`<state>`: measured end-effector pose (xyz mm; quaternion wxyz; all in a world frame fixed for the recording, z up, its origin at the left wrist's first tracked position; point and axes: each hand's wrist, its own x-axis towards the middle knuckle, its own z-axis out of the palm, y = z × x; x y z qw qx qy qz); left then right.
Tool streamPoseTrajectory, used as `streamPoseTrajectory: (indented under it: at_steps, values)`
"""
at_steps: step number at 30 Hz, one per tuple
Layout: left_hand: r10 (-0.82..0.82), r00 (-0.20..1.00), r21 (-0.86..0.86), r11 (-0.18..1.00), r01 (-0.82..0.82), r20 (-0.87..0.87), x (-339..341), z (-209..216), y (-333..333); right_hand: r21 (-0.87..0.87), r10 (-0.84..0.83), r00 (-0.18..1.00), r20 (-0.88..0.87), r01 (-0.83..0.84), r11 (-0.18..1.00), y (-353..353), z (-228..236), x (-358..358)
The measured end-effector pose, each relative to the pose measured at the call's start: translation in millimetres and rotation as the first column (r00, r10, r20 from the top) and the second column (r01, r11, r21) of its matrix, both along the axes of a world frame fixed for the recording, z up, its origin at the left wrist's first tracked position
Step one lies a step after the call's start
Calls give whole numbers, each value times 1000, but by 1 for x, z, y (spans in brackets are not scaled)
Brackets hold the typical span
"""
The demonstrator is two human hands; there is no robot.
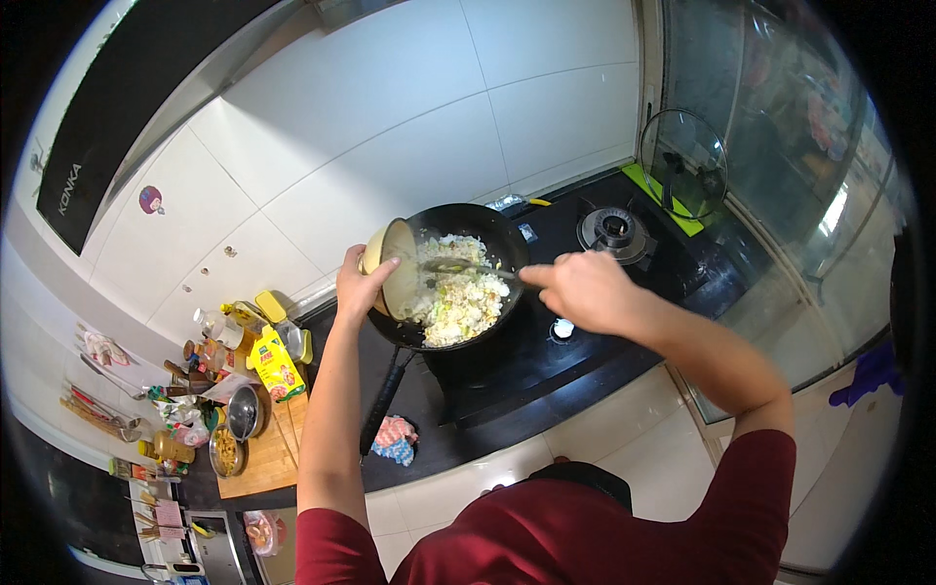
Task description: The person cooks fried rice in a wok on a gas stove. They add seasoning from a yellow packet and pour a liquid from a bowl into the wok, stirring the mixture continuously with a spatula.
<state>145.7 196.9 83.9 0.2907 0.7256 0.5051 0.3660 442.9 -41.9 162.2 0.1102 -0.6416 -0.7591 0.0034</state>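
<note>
A black wok (507,229) on the stove holds fried rice (458,307) with bits of green in it. Tilted over the wok's left side is a pale yellow bowl (398,268), its mouth turned toward the rice. My left hand (361,283) grips this bowl by its rim and outer wall. From the right, my right hand (583,288) is closed round the handle of a spatula (468,266), whose blade reaches into the wok beside the bowl's mouth. The blade's tip is partly hidden among the food.
The wok's long handle (385,405) points toward the counter's front edge, near a pink-and-blue cloth (395,441). A second burner (616,230) and a glass lid (682,161) are at the right. Bottles, a yellow packet (277,366), metal bowls and a cutting board (268,458) crowd the left.
</note>
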Motion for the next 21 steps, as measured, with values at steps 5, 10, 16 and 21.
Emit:
streamPoseTrajectory:
  at_steps: [5, 10, 16, 21]
  values:
    - [92, 896, 140, 990, -33, -435, 25, 14, -6, -224, -149, 988, -28, 139, 965, 31, 37, 35]
    - [50, 705, 22, 999, -49, -708, 62, 25, -8, -735, -301, 943, -144, 102, 671, 82, 54, 23]
    - [26, 746, -42, 996, -73, -665, 74, 13, 0, -809, -606, 564, -561, -218, 546, 92, -7, 30]
    - [0, 749, -97, 992, -86, -662, 77, 18, 1, -730, -700, 230, -676, -336, 595, 74, -49, 8]
